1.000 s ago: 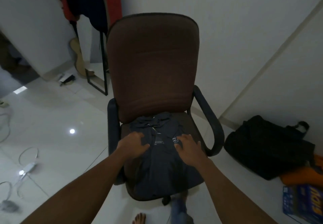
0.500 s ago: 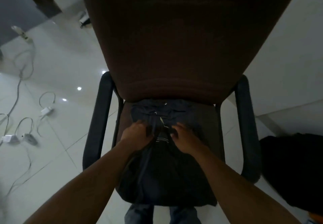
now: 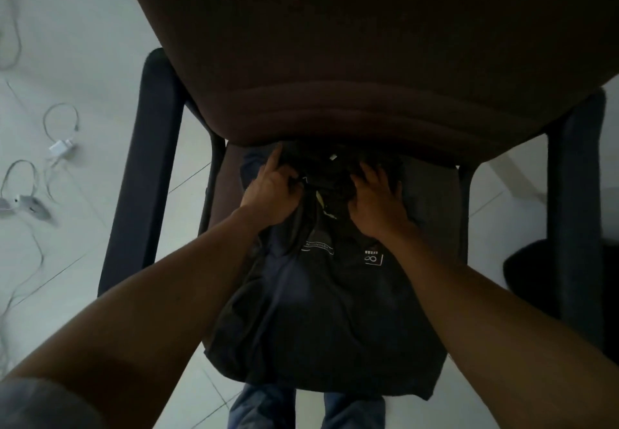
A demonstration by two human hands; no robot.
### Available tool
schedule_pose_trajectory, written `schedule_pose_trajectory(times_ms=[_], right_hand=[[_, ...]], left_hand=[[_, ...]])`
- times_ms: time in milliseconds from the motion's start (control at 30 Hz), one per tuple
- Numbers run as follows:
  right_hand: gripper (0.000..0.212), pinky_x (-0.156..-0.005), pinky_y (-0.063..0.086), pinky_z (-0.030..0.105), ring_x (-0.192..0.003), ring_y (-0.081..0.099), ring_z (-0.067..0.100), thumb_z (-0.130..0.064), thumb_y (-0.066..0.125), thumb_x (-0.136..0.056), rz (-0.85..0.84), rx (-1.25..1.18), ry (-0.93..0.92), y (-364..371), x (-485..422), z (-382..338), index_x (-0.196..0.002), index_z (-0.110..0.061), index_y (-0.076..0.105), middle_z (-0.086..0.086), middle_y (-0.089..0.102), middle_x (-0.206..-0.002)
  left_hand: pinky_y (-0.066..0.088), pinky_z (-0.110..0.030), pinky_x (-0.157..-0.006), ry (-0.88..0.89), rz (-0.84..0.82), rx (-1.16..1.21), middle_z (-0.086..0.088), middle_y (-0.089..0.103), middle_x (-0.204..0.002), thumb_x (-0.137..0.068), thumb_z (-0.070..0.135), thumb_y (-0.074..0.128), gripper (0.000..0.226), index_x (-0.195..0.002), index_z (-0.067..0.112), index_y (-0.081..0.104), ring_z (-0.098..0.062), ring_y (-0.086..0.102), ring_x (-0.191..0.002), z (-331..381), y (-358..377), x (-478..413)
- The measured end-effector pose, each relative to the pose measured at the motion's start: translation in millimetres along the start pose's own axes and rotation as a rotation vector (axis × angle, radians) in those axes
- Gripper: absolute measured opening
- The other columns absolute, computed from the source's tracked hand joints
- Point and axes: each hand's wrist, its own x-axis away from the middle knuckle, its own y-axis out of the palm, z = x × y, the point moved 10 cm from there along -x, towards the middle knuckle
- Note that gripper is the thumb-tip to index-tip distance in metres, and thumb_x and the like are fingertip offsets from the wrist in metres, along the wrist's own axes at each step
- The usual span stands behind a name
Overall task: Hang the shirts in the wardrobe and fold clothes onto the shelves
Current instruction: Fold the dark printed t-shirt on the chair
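Observation:
A dark grey collared shirt (image 3: pixel 321 311) lies on the seat of a brown office chair (image 3: pixel 351 60), its hem hanging over the seat's front edge. My left hand (image 3: pixel 273 192) grips the fabric at the left side of the collar, index finger stretched toward the backrest. On the collar's right side rests my right hand (image 3: pixel 375 202), its fingers curled into the cloth. Small white logos show on the chest below the hands. The collar's far part is hidden under the backrest.
Black armrests stand at the left (image 3: pixel 144 167) and the right (image 3: pixel 574 211) of the seat. White chargers and cables (image 3: pixel 60 147) lie on the tiled floor at the left. A black bag (image 3: pixel 526 264) sits on the floor at the right. My jeans-clad legs (image 3: pixel 301 408) are below the seat.
My head has leaned in closer over the chair. Both hands have slid up the shirt from the chest to the collar and closed on the fabric there.

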Motion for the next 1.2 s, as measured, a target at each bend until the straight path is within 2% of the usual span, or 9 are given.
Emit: schedule_pose_trajectory(times_ms=[133,233,333,500,600,733,900,1033,1200], right_hand=[[0.063,-0.119,0.011,0.062,-0.152,0.005,0.023,-0.025,0.048,-0.098,0.008,-0.041,-0.018,-3.3,7.1,3.5,-0.156,-0.021,0.024,-0.002,0.014,-0.165],[0.054,-0.119,0.014,0.060,-0.150,0.017,0.022,-0.025,0.047,-0.098,0.066,-0.088,-0.027,-10.4,16.8,5.8,-0.151,-0.022,0.037,-0.002,0.026,-0.160],[0.044,-0.115,0.028,0.054,-0.141,0.036,0.023,-0.024,0.050,-0.098,0.128,-0.137,-0.024,-15.3,25.2,10.2,-0.142,-0.021,0.051,-0.001,0.040,-0.152],[0.020,-0.087,0.049,0.035,-0.106,0.061,0.026,-0.014,0.057,-0.096,0.305,-0.235,-0.010,-39.4,47.6,23.4,-0.114,-0.016,0.065,0.006,0.059,-0.122],[0.018,-0.083,0.054,0.038,-0.097,0.063,0.023,-0.006,0.055,-0.095,0.287,-0.224,-0.065,-42.1,58.3,25.7,-0.105,-0.018,0.063,0.004,0.058,-0.119],[0.032,-0.095,0.051,0.042,-0.116,0.056,0.022,0.001,0.057,-0.091,0.238,-0.149,-0.105,-41.8,66.4,22.8,-0.112,-0.019,0.069,0.000,0.057,-0.131],[0.037,-0.101,0.049,0.045,-0.122,0.056,0.026,-0.005,0.055,-0.095,0.299,-0.173,-0.110,-53.4,76.8,20.2,-0.130,-0.016,0.062,0.005,0.053,-0.139],[0.032,-0.106,0.043,0.034,-0.123,0.050,0.024,-0.002,0.058,-0.093,0.294,-0.129,-0.145,-73.5,94.4,19.8,-0.123,-0.012,0.065,0.009,0.052,-0.136],[0.031,-0.096,0.049,0.042,-0.108,0.058,0.031,0.002,0.056,-0.092,0.418,-0.106,-0.112,-151.9,128.5,14.1,-0.114,-0.011,0.072,0.014,0.062,-0.120]], left_hand=[[0.045,-0.040,-0.100,0.014,0.039,0.060,-0.002,0.038,-0.152,-0.096,0.032,0.056,0.032,-0.123,0.016,0.062,-0.031,0.050,-0.127,6.3,-5.6,-1.3],[0.046,-0.036,-0.095,0.030,0.055,0.056,-0.003,0.029,-0.158,-0.098,0.028,0.054,0.025,-0.119,0.018,0.064,-0.030,0.058,-0.119,10.0,-11.2,-1.3],[0.044,-0.032,-0.094,0.056,-0.026,0.041,-0.010,0.051,-0.141,-0.099,0.021,0.051,0.027,-0.121,0.015,0.064,-0.031,0.059,-0.116,14.3,-5.3,-2.6],[0.045,-0.036,-0.091,0.085,0.143,0.024,-0.002,0.067,-0.116,-0.091,0.020,0.061,0.020,-0.107,0.020,0.071,-0.024,0.063,-0.104,13.7,-28.9,23.0],[0.032,-0.040,-0.096,0.102,0.232,-0.034,0.001,0.070,-0.104,-0.084,0.015,0.067,0.015,-0.097,0.022,0.070,-0.026,0.057,-0.104,18.1,-40.9,42.0],[0.024,-0.031,-0.081,0.197,0.245,-0.031,0.003,0.062,-0.090,-0.076,0.006,0.072,0.020,-0.088,0.018,0.062,-0.025,0.049,-0.096,24.5,-44.4,56.2],[0.033,-0.025,-0.067,0.264,0.154,0.149,0.004,0.051,-0.082,-0.070,-0.010,0.067,0.025,-0.075,0.012,0.057,-0.014,0.048,-0.075,30.2,-43.5,66.0],[0.035,-0.010,-0.067,0.281,0.155,0.174,0.003,0.047,-0.086,-0.066,-0.009,0.071,0.039,-0.068,0.022,0.048,-0.005,0.044,-0.070,39.2,-65.7,80.1],[0.038,-0.021,-0.059,0.218,0.075,0.117,0.004,0.056,-0.071,-0.071,-0.003,0.073,0.035,-0.065,0.022,0.050,-0.012,0.050,-0.063,66.8,-125.1,107.3]])
